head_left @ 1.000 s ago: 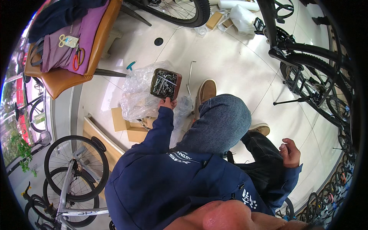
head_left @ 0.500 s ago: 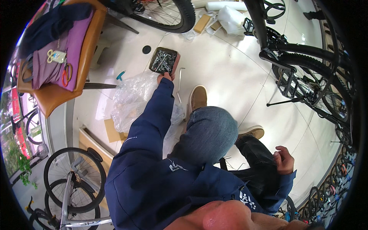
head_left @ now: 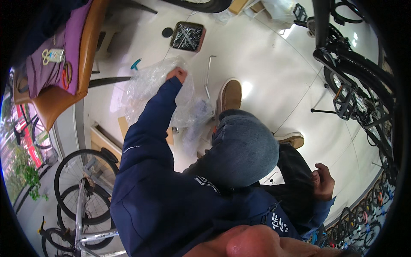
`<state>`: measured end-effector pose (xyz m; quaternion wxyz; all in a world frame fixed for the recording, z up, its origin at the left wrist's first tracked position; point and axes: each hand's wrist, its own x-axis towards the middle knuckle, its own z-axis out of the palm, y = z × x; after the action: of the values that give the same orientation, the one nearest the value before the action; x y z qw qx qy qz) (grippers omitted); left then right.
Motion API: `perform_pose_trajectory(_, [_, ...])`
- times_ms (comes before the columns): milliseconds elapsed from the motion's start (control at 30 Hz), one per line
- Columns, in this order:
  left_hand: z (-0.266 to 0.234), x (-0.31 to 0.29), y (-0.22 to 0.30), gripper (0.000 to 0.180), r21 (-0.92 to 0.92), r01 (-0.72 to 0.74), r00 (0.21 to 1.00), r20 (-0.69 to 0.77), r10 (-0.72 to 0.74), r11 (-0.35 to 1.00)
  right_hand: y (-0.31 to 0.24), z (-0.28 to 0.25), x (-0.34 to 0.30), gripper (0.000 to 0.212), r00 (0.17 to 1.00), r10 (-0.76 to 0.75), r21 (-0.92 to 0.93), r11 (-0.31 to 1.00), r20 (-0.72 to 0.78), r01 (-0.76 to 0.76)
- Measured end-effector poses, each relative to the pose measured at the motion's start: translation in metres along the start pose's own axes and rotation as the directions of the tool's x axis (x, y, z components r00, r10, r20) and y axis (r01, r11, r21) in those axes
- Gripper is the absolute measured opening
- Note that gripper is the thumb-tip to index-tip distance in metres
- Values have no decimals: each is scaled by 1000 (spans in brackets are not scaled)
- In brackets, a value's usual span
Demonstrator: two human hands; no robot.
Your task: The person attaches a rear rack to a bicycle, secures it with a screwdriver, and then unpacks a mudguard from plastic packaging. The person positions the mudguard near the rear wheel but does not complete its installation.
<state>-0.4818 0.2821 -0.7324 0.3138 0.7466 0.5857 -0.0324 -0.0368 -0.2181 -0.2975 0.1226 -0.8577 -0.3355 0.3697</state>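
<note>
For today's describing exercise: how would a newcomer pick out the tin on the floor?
Start at the brown chair at upper left. Go right across the pale floor to the flat black disc; the tin sits just to its right, dark-rimmed and rectangular. Unlike the disc, it is open and heaped with loose metal pieces.

Beneath you lay a floor [head_left: 274, 64] of glossy pale tiles, a bright patch of light [head_left: 246, 88] glaring off it. To your left stood a tan chair [head_left: 90, 43], and beyond it a window [head_left: 26, 145], bent at the rim, seemed to show greenery [head_left: 35, 184].
</note>
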Motion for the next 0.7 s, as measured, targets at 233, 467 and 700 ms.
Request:
perform_pose_trajectory(233, [-7, -179, 5, 55, 533, -94, 956, 284, -73, 841, 6, 2, -3, 31, 999, 7, 121, 993, 54, -14])
perform_pose_trajectory(467, [-63, -180, -39, 34, 46, 29, 995, -102, -25, 999, 15, 6, -10, 29, 999, 49, 207, 977, 12, -50])
perform_pose_trajectory(700, [-187, -225, 36, 25, -643, -229, 965, -248, 84, 730, -7, 8, -6, 26, 983, -162, 268, 947, -86, 179])
